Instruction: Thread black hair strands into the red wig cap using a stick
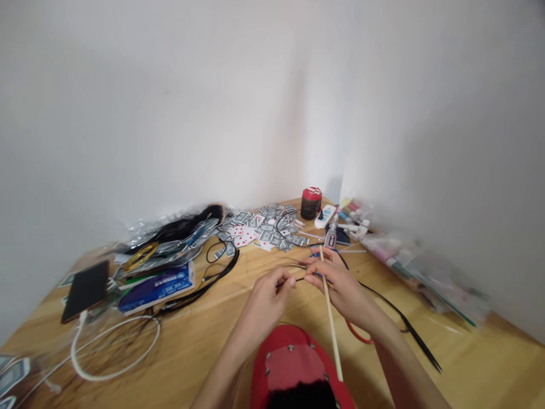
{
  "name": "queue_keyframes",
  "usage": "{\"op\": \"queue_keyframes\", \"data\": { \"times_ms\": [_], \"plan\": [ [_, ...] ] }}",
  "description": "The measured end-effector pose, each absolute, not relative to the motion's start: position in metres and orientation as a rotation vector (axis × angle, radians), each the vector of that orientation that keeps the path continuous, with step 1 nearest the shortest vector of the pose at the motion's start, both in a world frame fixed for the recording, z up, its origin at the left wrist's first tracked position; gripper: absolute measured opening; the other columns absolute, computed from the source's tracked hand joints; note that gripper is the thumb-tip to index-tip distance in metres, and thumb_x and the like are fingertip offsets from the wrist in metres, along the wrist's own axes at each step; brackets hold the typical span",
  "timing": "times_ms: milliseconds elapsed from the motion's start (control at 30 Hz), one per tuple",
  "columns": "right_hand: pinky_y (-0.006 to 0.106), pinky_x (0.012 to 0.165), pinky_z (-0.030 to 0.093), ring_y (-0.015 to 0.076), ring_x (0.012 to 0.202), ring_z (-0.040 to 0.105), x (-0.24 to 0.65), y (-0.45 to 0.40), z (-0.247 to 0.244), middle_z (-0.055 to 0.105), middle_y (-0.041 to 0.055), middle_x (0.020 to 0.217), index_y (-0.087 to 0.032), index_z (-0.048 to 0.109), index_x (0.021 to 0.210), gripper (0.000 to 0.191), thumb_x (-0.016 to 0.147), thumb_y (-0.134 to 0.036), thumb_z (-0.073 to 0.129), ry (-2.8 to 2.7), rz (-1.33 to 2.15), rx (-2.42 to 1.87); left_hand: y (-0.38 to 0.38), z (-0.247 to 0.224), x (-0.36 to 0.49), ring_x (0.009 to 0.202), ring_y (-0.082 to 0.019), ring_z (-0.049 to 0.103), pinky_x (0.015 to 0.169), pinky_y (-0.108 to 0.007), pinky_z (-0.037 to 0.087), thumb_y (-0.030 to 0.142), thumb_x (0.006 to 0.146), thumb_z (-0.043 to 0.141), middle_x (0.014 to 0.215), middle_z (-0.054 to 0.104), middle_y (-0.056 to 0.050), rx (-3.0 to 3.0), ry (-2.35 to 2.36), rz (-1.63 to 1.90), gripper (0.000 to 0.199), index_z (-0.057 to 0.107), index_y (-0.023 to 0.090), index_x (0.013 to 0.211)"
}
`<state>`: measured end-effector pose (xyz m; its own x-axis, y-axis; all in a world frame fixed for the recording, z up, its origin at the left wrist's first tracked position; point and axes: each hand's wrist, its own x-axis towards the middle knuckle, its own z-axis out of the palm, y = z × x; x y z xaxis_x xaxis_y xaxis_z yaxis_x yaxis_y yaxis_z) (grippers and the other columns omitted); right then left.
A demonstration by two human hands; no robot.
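Left grip: the left hand (pixel 269 294) is pressed together, thumb and fingertips pinching a thin black strand (pixel 300 279).
Right grip: the right hand (pixel 341 285) is closed around a slender pale wooden stick (pixel 329 309); the strand runs into its fingers.
Stick position: tilted above the desk, upper tip at 12 o'clock from the right hand, lower end at 6 o'clock.
Trailing line: a long tapering black cord (pixel 398 315) lies toward 4 o'clock, a red wire (pixel 358 336) beside it.
Desk: light wooden desk (pixel 477 363) beneath both hands.
Surroundings: scattered playing cards (pixel 264 234) at 12 o'clock; white-and-grey glue tube (pixel 330 240) at 1 o'clock; coiled black cords (pixel 215 275) at 10 o'clock; looped white cable (pixel 114 355) at 8 o'clock.
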<state>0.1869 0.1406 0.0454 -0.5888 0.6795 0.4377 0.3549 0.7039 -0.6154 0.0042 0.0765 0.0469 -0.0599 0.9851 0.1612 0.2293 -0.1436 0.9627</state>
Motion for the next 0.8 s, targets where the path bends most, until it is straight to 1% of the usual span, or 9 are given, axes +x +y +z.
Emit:
{"op": "queue_keyframes", "data": {
  "times_ms": [67,200,333,400,500,600,700,767,800],
  "plan": [
    [0.059,0.102,0.041,0.0339,0.127,0.046,0.186,0.14,0.045,0.073,0.0098,0.114,-0.025,0.061,0.084,0.015,0.097,-0.028,0.054,-2.229,0.658,-0.782,0.077,0.049,0.0,0.06,-0.015,0.046,0.06,-0.026,0.031,0.032,0.082,0.068,0.062,0.056,0.002,1.402,1.311,1.29,0.02,0.064,0.018,0.068],
    [0.054,0.105,0.039,0.0315,0.126,0.047,0.183,0.139,0.044,0.073,0.0078,0.11,-0.025,0.061,0.084,0.015,0.097,-0.028,0.054,-2.206,0.741,-0.768,0.078,0.055,-0.008,0.067,-0.015,0.05,0.066,-0.025,0.037,0.041,0.081,0.072,0.067,0.059,0.001,1.234,1.186,1.386,0.026,0.067,0.017,0.072],
    [0.05,0.104,0.039,0.03,0.123,0.049,0.176,0.138,0.039,0.071,0.0079,0.107,-0.025,0.063,0.085,0.015,0.097,-0.031,0.056,-2.145,0.825,-0.757,0.078,0.058,-0.01,0.098,-0.019,0.058,0.087,-0.027,0.042,0.048,0.075,0.078,0.103,0.069,-0.005,1.036,1.034,1.48,0.033,0.066,0.018,0.072],
    [0.046,0.101,0.042,0.0289,0.118,0.053,0.17,0.138,0.036,0.07,0.008,0.11,-0.024,0.065,0.088,0.015,0.096,-0.034,0.058,-2.113,0.882,-0.749,0.078,0.06,-0.006,0.102,-0.02,0.06,0.091,-0.029,0.043,0.052,0.071,0.08,0.112,0.068,-0.007,0.943,0.956,1.502,0.038,0.064,0.018,0.074],
    [0.041,0.095,0.047,0.0263,0.106,0.062,0.161,0.137,0.031,0.072,0.0068,0.106,-0.023,0.068,0.09,0.02,0.095,-0.04,0.059,-2.077,0.983,-0.712,0.078,0.061,0.001,0.093,-0.019,0.063,0.087,-0.029,0.046,0.053,0.068,0.082,0.099,0.07,-0.007,0.84,0.877,1.526,0.043,0.06,0.018,0.077],
    [0.036,0.089,0.049,0.0235,0.096,0.066,0.156,0.136,0.027,0.074,0.0051,0.1,-0.023,0.069,0.086,0.024,0.094,-0.043,0.061,-2.05,1.076,-0.666,0.077,0.061,0.006,0.074,-0.012,0.06,0.075,-0.024,0.047,0.053,0.068,0.082,0.077,0.064,-0.001,0.805,0.855,1.558,0.044,0.056,0.019,0.077],
    [0.035,0.087,0.049,0.0228,0.094,0.068,0.157,0.137,0.026,0.075,0.0043,0.098,-0.023,0.072,0.087,0.022,0.093,-0.042,0.062,-2.02,1.145,-0.662,0.078,0.058,0.006,0.053,-0.006,0.042,0.057,-0.018,0.036,0.053,0.073,0.079,0.063,0.053,0.006,0.844,0.882,1.572,0.044,0.053,0.018,0.078],
    [0.037,0.087,0.05,0.0239,0.095,0.068,0.161,0.138,0.027,0.075,0.0056,0.099,-0.023,0.073,0.094,0.022,0.094,-0.042,0.06,-1.975,1.159,-0.698,0.08,0.055,0.006,0.049,-0.005,0.034,0.051,-0.018,0.028,0.054,0.076,0.077,0.059,0.047,0.008,0.904,0.917,1.563,0.044,0.052,0.018,0.078],
    [0.038,0.088,0.05,0.0246,0.096,0.068,0.162,0.139,0.028,0.075,0.0067,0.102,-0.023,0.073,0.099,0.024,0.095,-0.042,0.059,-1.947,1.157,-0.722,0.081,0.053,0.006,0.05,-0.005,0.033,0.051,-0.018,0.026,0.054,0.077,0.076,0.058,0.046,0.008,0.941,0.935,1.553,0.043,0.052,0.018,0.077]
  ]
}}
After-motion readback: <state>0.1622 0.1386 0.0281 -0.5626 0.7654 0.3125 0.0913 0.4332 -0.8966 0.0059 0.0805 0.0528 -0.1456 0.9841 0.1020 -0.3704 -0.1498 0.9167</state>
